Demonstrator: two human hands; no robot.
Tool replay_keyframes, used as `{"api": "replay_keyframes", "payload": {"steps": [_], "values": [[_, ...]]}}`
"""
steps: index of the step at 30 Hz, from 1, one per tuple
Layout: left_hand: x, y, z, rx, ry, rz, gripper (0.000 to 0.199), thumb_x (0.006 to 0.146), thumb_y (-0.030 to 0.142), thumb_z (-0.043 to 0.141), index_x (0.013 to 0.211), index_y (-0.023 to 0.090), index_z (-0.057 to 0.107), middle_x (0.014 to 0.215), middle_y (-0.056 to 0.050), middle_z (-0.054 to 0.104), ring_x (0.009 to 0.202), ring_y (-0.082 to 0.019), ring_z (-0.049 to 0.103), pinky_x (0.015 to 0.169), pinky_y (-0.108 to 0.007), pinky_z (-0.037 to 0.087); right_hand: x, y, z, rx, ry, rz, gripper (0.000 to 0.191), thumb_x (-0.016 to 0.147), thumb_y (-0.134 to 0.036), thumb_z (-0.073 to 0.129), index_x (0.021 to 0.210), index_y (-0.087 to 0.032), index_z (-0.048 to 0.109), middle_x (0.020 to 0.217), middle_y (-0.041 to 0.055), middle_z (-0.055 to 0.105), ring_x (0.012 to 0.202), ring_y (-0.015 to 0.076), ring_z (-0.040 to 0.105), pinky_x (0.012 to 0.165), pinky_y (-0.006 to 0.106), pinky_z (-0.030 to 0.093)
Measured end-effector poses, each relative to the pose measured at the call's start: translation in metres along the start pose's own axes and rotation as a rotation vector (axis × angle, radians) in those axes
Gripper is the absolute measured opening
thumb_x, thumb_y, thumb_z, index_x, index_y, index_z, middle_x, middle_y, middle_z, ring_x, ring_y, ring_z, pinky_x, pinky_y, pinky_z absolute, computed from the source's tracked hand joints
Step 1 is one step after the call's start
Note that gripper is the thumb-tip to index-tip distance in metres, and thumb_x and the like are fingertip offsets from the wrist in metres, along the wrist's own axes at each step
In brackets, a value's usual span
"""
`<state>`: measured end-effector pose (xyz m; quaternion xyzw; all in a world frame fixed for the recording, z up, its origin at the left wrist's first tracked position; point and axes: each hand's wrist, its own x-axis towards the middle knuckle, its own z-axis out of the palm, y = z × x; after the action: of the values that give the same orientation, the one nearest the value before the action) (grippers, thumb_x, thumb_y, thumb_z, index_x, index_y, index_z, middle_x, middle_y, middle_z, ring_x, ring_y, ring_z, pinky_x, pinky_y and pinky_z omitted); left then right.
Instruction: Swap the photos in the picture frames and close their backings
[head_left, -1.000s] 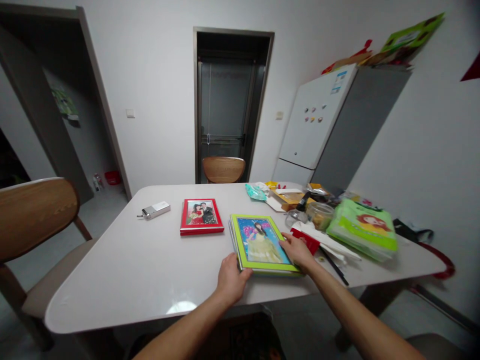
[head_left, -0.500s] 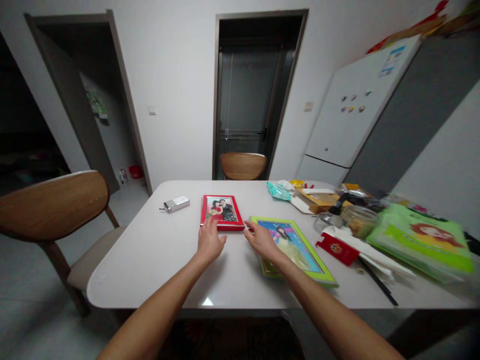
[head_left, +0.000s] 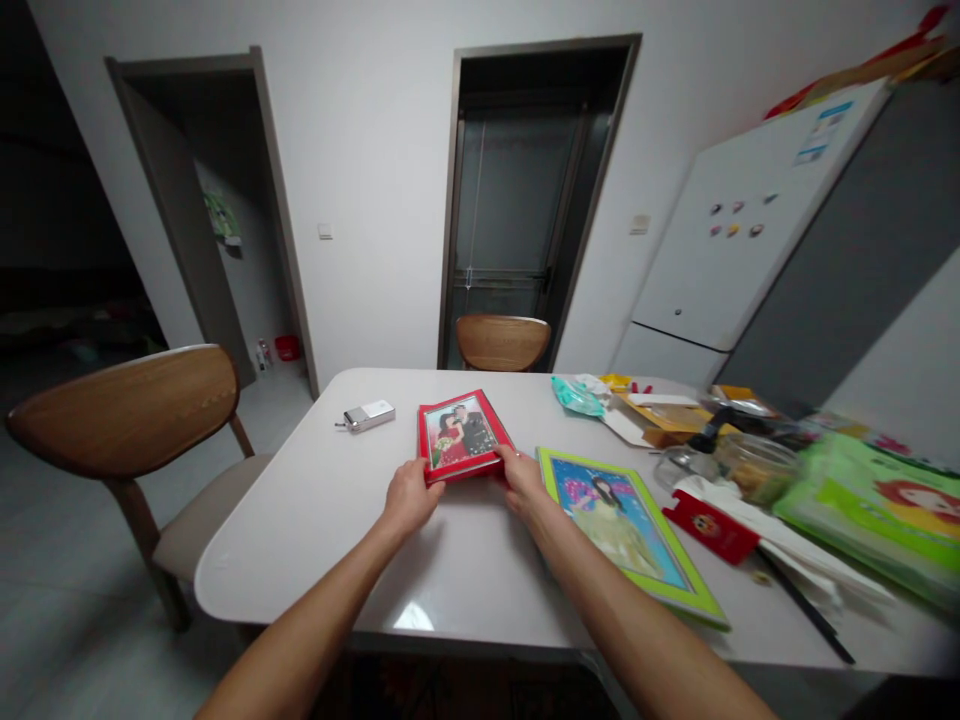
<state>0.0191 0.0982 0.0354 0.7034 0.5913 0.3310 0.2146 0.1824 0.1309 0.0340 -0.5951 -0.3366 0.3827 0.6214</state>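
Observation:
Both my hands grip a red picture frame (head_left: 463,437) by its near corners; it shows a couple in red and dark clothes. My left hand (head_left: 412,496) is closed on the near left corner, the thumb on top. At the near right corner my right hand (head_left: 519,478) is closed the same way, its fingers partly hidden under the frame. The frame is turned a little and looks tilted up off the table. Under my right forearm, to the right, lies a larger yellow-green picture frame (head_left: 626,520) with a figure in a pale dress.
A small silver-white device (head_left: 369,416) lies on the white table (head_left: 300,540) at the left. To the right sit a red card (head_left: 712,526), a glass jar (head_left: 757,468), a green package (head_left: 877,500) and a teal packet (head_left: 577,396). Wooden chairs (head_left: 127,410) stand around.
My hands have closed on the red frame's near corners, and it has turned and lifted slightly at the near side. The whole view has shifted a little.

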Motion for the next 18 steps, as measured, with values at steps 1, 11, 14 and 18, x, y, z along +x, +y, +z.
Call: {"api": "replay_keyframes", "payload": {"steps": [1, 11, 14, 18], "values": [[-0.004, 0.004, -0.002, -0.039, -0.01, 0.013, 0.036, 0.069, 0.028, 0.055, 0.103, 0.014, 0.053, 0.1, -0.01, 0.06, 0.097, -0.023, 0.052, 0.085, -0.035, 0.038, -0.008, -0.006, 0.001, 0.033, 0.002, -0.009, 0.027, 0.066, -0.026, 0.048, 0.088, -0.011, 0.054, 0.067, 0.0032, 0.064, 0.062, 0.015, 0.059, 0.052, 0.021, 0.046], [-0.066, 0.065, -0.042, -0.977, -0.023, 0.068, 0.063, 0.074, 0.036, 0.051, 0.127, 0.014, 0.023, 0.122, -0.01, 0.047, 0.112, -0.02, 0.042, 0.093, -0.031, 0.034, -0.151, -0.05, -0.05, -0.434, -0.389, -0.874, 0.042, 0.076, -0.019, 0.042, 0.118, -0.022, 0.043, 0.111, 0.006, 0.053, 0.102, 0.019, 0.048, 0.087, 0.036, 0.04], [-0.092, 0.056, -0.053, -1.083, -0.076, -0.015, 0.065, 0.072, 0.039, 0.053, 0.126, 0.014, 0.026, 0.117, -0.011, 0.051, 0.106, -0.023, 0.048, 0.09, -0.035, 0.037, -0.18, -0.033, -0.06, -0.54, -0.5, -1.094, 0.055, 0.073, -0.011, 0.042, 0.125, -0.027, 0.032, 0.112, 0.0073, 0.05, 0.103, 0.0205, 0.046, 0.085, 0.038, 0.042], [-0.112, 0.026, -0.047, -1.091, -0.121, -0.081, 0.071, 0.068, 0.03, 0.057, 0.127, 0.013, 0.021, 0.116, -0.013, 0.052, 0.1, -0.023, 0.052, 0.085, -0.036, 0.042, -0.198, -0.006, -0.052, -0.583, -0.636, -1.174, 0.058, 0.071, -0.011, 0.045, 0.125, -0.024, 0.031, 0.105, 0.0096, 0.051, 0.096, 0.0206, 0.048, 0.078, 0.036, 0.045]]}}
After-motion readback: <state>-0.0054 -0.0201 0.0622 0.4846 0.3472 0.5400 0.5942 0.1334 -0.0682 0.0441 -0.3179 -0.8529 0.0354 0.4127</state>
